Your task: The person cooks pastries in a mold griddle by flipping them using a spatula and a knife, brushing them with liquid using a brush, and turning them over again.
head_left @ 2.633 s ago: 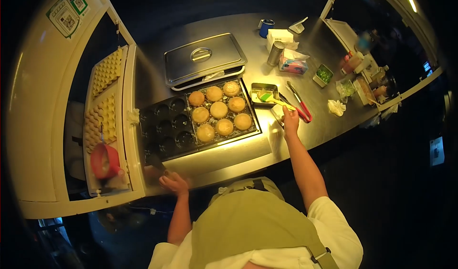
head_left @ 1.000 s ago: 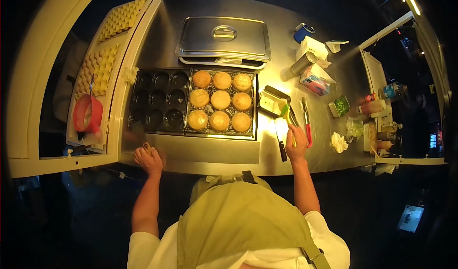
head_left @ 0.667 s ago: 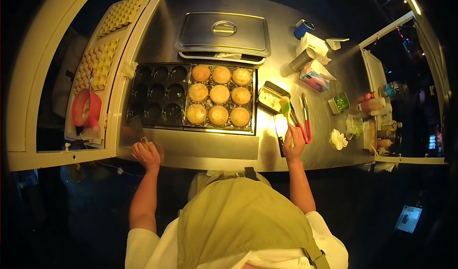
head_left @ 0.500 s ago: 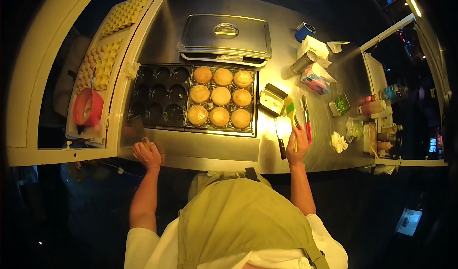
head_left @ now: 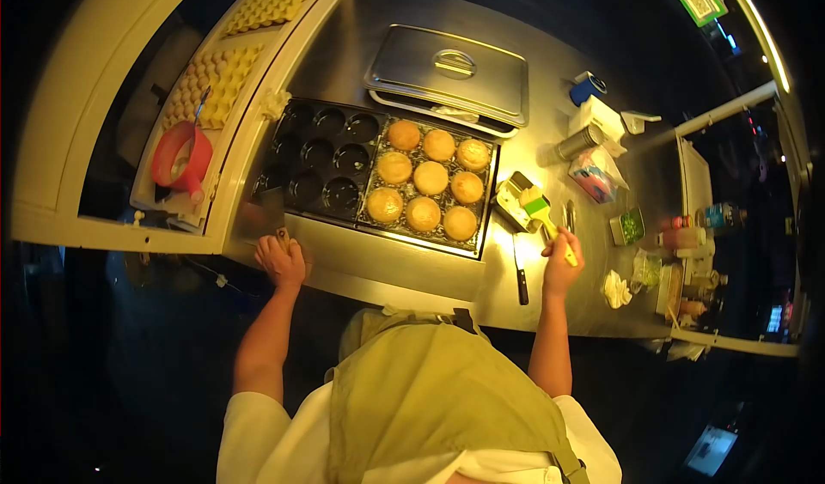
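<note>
My left hand (head_left: pixel 282 262) is closed around the wooden handle of a flat metal spatula (head_left: pixel 271 207), whose blade lies by the front left corner of the griddle (head_left: pixel 491 200). In my right hand (head_left: pixel 563 265) is a basting brush (head_left: pixel 541 213) with a green head and yellowish handle. Its head is over the edge of a small rectangular metal tin (head_left: pixel 507 185); I cannot tell whether they touch. Browned round cakes (head_left: pixel 430 178) fill the griddle's right-hand wells, and the dark left-hand wells (head_left: pixel 318 153) hold none. A black-handled knife (head_left: pixel 522 285) lies just left of my right hand.
Behind the griddle stands a lidded steel tray (head_left: pixel 490 63). Egg trays (head_left: pixel 215 80) and a pink pitcher (head_left: pixel 199 153) sit on the left shelf. To the right are a shaker (head_left: pixel 577 143), a tissue box (head_left: pixel 595 177), chopped greens (head_left: pixel 632 225), a crumpled tissue (head_left: pixel 616 289) and bottles (head_left: pixel 681 238).
The view has turned, shifting the counter within it. My right hand has tilted the brush so its head points left over the tin. My left hand keeps its hold on the spatula.
</note>
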